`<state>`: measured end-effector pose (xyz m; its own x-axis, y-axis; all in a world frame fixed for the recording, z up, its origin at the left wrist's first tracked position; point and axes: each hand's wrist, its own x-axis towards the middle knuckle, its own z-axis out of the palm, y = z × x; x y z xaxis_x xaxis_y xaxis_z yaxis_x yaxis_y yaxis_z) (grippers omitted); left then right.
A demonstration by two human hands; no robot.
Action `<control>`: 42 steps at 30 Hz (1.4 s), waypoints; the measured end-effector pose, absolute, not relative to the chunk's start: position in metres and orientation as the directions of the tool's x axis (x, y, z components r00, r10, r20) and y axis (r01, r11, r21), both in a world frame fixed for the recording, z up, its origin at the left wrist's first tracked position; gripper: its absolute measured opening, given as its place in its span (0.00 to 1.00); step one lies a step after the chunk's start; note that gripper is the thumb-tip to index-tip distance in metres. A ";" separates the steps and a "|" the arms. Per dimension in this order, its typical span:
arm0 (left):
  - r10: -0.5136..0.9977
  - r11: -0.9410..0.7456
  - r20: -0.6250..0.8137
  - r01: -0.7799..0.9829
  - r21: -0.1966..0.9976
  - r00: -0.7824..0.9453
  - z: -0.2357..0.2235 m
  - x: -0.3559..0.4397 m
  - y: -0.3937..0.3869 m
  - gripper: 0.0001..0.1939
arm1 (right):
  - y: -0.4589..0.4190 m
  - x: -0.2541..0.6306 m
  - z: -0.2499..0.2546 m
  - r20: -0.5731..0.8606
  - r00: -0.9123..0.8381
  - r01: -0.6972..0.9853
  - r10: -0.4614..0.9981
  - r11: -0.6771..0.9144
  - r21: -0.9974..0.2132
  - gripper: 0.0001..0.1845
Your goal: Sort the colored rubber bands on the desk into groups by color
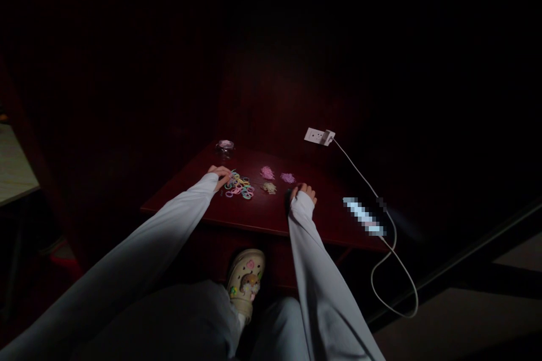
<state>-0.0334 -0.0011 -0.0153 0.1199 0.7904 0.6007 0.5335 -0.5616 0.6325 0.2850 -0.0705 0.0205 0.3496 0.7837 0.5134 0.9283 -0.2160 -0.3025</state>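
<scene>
On the dark red table, a mixed pile of small coloured hair ties (241, 187) lies spread in rings. My left hand (219, 175) reaches to its upper left edge, fingertips pinched on a pale hair tie (232, 174). Right of the pile are a pink heap (267, 172), a purple heap (288, 178) and a beige heap (269, 188) of small bands. Below and right of the purple heap, my right hand (305, 192) rests on the table with its fingers curled. Its fingertips and anything under them are hidden.
A clear jar (224, 146) with a pinkish top stands at the table's back left. A wall socket (315, 136) holds a charger; its white cable (359, 166) hangs at the right near a blurred, lit device (364, 216). A beige clog (246, 279) shows below the table's front edge (237, 227).
</scene>
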 end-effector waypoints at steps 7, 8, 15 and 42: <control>0.786 -0.545 0.613 0.567 0.617 0.088 -0.010 -0.025 -0.008 0.28 | -0.061 0.169 0.021 0.520 -0.031 0.905 0.854 0.244 -0.347 0.18; 0.790 -0.531 0.608 0.577 0.620 0.073 -0.010 -0.025 -0.008 0.28 | -0.060 0.159 0.019 0.519 -0.058 0.899 0.853 0.270 -0.344 0.19; 0.785 -0.562 0.601 0.583 0.587 0.150 -0.010 -0.031 -0.012 0.25 | -0.056 0.147 0.012 0.529 -0.139 0.882 0.838 0.347 -0.318 0.15; 0.767 -0.551 0.641 0.525 0.648 0.015 -0.029 -0.024 0.013 0.27 | -0.066 0.321 0.028 0.545 0.162 0.981 0.823 -0.193 0.000 0.21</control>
<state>-0.0241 0.0126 -0.0286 0.0148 0.7674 0.6410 0.5254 -0.5514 0.6480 0.3211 -0.0659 0.0282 0.1622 0.8228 0.5447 0.9811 -0.1934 0.0000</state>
